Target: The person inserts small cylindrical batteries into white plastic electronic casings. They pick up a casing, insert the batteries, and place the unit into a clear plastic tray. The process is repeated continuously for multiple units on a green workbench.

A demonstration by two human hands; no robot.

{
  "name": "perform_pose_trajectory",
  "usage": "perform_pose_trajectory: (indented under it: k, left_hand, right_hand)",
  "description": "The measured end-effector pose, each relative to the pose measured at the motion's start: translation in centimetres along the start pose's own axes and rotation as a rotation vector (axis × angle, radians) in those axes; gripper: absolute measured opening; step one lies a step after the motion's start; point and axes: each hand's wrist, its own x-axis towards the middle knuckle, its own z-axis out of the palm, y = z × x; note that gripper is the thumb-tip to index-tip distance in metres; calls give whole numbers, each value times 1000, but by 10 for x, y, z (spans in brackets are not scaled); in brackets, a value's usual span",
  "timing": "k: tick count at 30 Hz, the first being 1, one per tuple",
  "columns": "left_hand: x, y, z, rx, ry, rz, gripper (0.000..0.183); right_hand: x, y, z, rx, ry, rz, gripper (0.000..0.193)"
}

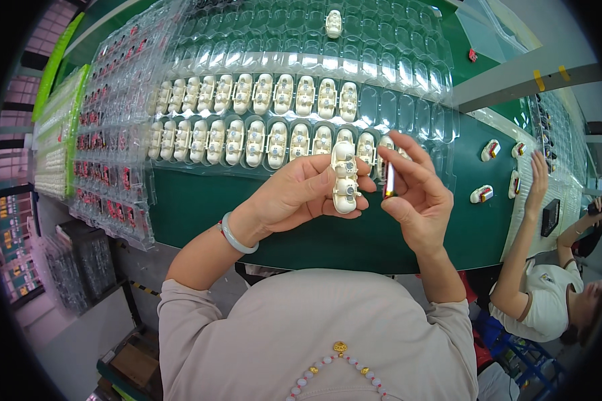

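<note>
My left hand holds a white oblong plastic part upright, its two round metal-centred sockets facing me. My right hand pinches a small dark red and black component just right of that part, fingers apart above it. Both hands hover over the green conveyor belt. Behind them lies a clear blister tray with two rows of several identical white parts; its right-hand pockets are bare. One lone white part sits in a farther tray.
Clear trays of small red and black components stand at the left, beside green-edged stacks. White parts with red inserts lie on the belt at right. Another person's hand reaches over a tray at the far right.
</note>
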Motion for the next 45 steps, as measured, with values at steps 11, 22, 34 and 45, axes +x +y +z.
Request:
perform_pose_trajectory:
  k: [11,22,34,45]
  left_hand:
    - [1,2,7,39,104,-81,42]
    - [-1,2,9,131,219,-137,34]
    - [-1,3,11,133,250,-152,31]
    - [0,1,8,193,245,-152,42]
  right_hand:
    - [-3,0,-5,-310,58,-169,46]
    - [-2,5,-6,-224,-35,-65,42]
    - [-4,8,-5,-218,-29,-14,41]
    - [-2,7,-2,-415,-40,-133,41]
